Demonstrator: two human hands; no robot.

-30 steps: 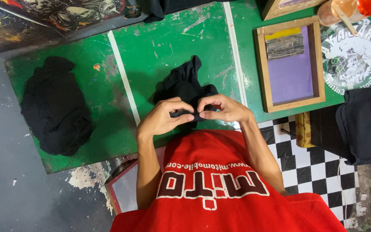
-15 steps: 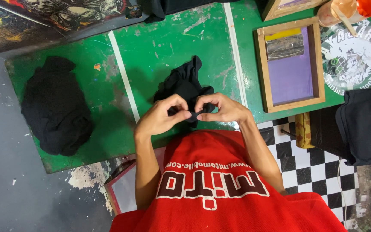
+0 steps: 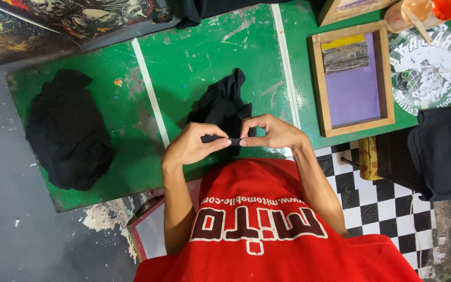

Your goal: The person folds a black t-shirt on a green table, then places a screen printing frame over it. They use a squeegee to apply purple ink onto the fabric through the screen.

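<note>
best keep both hands, left hand [image 3: 191, 146] and right hand [image 3: 272, 133], pinched tight on the black cloth [image 3: 223, 107] at the bench's [image 3: 194, 52] near edge.

We've got one view only, a head cam looking steeply down at the green table [image 3: 210, 57], w/ the wearer's own red shirt [image 3: 267, 230] filling the bottom centre of frame. It sits fairly close, approx. arm's reach from both hands at mid-frame, yet wide enough to take in the checkered floor [image 3: 371, 198] at lower right. No 2nd view, so nothing overlaps.
</note>
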